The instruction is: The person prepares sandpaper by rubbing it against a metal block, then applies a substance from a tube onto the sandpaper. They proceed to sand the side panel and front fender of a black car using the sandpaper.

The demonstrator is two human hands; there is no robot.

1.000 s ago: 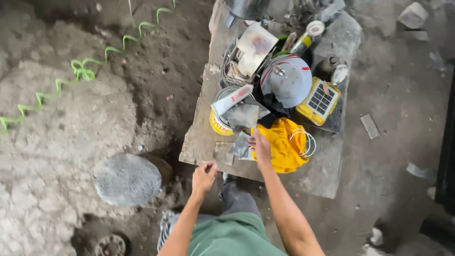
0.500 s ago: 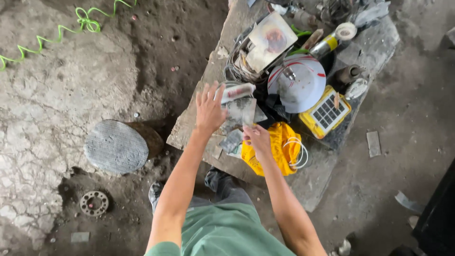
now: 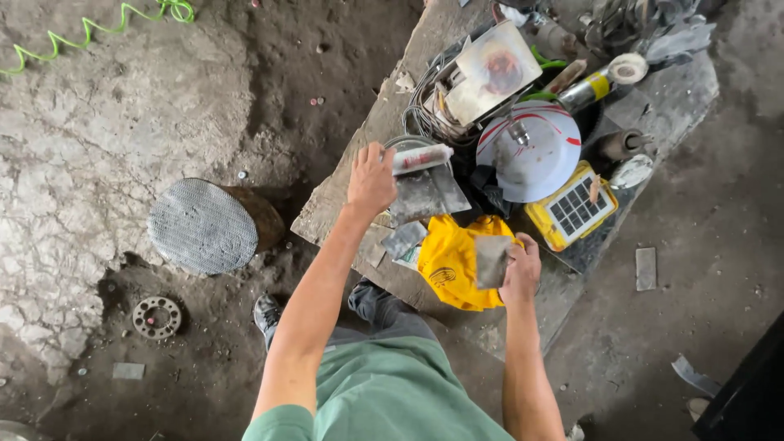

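Note:
My left hand (image 3: 371, 178) grips the edge of a grey flat metal sheet (image 3: 429, 194) on a cluttered wooden bench (image 3: 343, 196), next to a white tube (image 3: 422, 158). My right hand (image 3: 520, 268) holds a small grey flat piece (image 3: 491, 261) over a yellow cloth (image 3: 452, 263). More small grey pieces (image 3: 402, 240) lie on the bench between my hands.
The bench holds a white round helmet (image 3: 532, 149), a yellow solar lamp (image 3: 573, 208), wires, a tape roll (image 3: 629, 69) and a plastic container (image 3: 490, 72). On the dirt floor lie a round mesh-topped stool (image 3: 200, 225), a metal flange (image 3: 156, 317) and a green coiled hose (image 3: 98, 28).
My left hand went from the bench's near edge up to the grey sheet and took hold of it. My right hand moved right over the yellow cloth with a small grey piece.

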